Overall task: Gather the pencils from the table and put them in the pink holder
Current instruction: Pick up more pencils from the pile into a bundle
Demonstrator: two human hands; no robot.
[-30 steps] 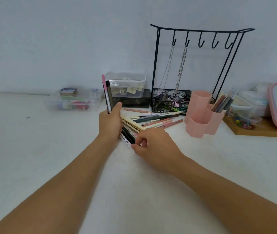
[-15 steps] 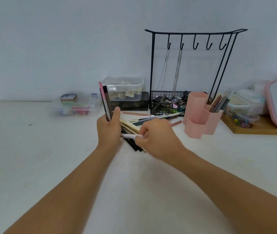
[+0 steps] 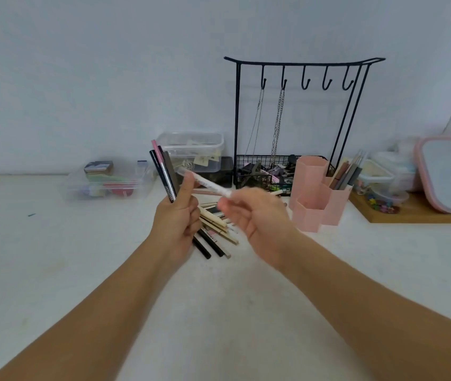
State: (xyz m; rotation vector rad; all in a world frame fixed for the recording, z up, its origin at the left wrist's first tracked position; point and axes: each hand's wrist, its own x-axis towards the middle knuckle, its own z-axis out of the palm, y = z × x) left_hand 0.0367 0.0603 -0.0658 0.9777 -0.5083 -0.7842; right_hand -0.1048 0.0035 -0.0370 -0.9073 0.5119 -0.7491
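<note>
head view: the left hand (image 3: pixel 176 224) is gripping a small bunch of pencils (image 3: pixel 164 171) upright above the white table (image 3: pixel 54 270), fingers curled round their lower ends and the thumb sticking up beside them; the bunch is showing a pink one, a black one and a grey one, leaning slightly to the left. the right hand (image 3: pixel 254 215) is pinching a white pencil (image 3: pixel 205 182) between its fingertips, holding it in the air at a slant so that its far end is crossing just behind the left thumb, close to the bunch; the hand is a little blurred, so the exact finger placement is hard to tell. under and between the 2 hands a loose pile of pencils (image 3: pixel 219 229) is lying flat on the table, cream, black and pinkish ones fanned out, some partly hidden by the hands. the pink holder (image 3: pixel 318 193) is standing upright to the right of the pile, near it but apart, and its right compartment is already holding several pencils, pointing up and to the right. behind it a black wire rack (image 3: pixel 301 119) is standing with 2 chains hanging from its hooks. a clear plastic box (image 3: pixel 109 182) is sitting further left on the table, and a wooden tray (image 3: pixel 417 215) is lying to the right of the holder.
</note>
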